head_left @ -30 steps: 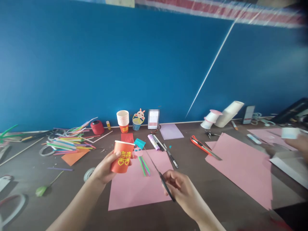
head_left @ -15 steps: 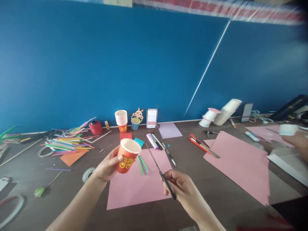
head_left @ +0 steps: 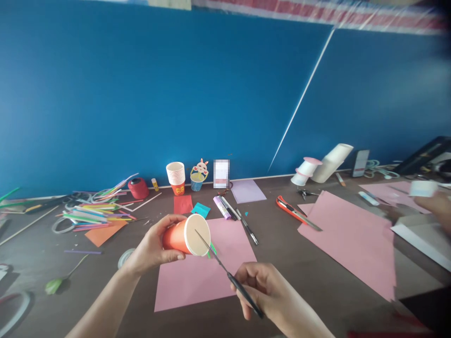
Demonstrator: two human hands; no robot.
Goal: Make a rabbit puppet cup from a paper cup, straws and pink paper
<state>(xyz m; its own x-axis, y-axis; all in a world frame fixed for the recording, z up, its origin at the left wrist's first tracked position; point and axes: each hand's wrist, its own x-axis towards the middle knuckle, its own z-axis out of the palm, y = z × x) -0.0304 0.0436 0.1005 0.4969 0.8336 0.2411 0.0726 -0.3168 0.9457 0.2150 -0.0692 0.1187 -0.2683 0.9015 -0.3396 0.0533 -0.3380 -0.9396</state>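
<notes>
The orange cup (head_left: 178, 237) looks made of smooth paper, with a slight shine on its side. The thin tool (head_left: 228, 274) has a narrow shaft of metal look and a black handle, which seems to be smooth plastic. The pink sheet (head_left: 195, 281) is matt paper. The utility knife (head_left: 292, 212) joins a plastic body with a metal blade. The straws (head_left: 93, 213) look like plastic. The counter (head_left: 282, 257) appears matt, and the blue wall (head_left: 176, 84) is smooth with soft gloss.
</notes>
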